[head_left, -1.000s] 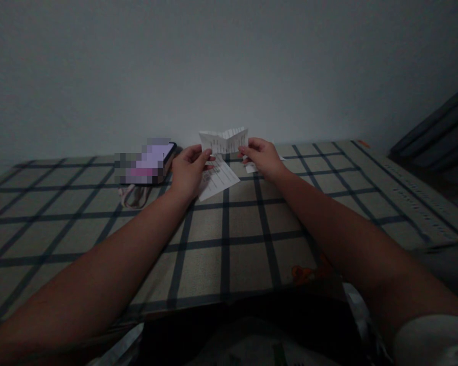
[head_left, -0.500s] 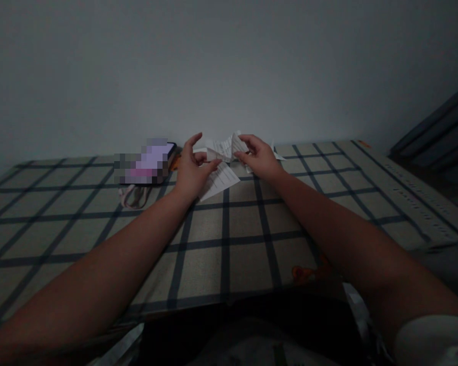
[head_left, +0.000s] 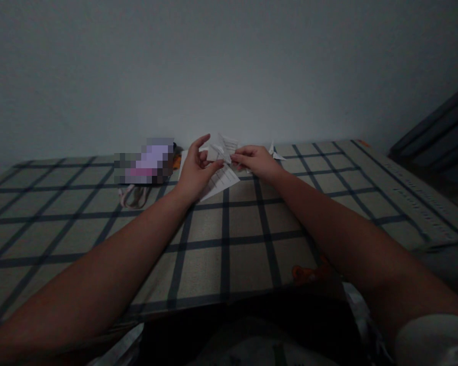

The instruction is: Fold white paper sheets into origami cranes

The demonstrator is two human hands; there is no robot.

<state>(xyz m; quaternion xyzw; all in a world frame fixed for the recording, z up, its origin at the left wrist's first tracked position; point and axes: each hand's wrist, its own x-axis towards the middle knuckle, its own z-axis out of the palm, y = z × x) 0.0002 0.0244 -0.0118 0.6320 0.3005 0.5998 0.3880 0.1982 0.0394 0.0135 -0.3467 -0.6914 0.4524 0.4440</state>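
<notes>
With fingers of your left hand and right hand, you pinch folded printed paper at twelve o'clock, probably flimsy, best edge-held.

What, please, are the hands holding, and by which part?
The folded paper: the right hand pinches its lower right part; whether the left hand grips is unclear.

The left hand and the right hand are bare, and the forearms also. At four o'clock, a pale sleeve with rounded edge covers the right arm. At six o'clock, a dark garment shows a faint greenish mark.
</notes>
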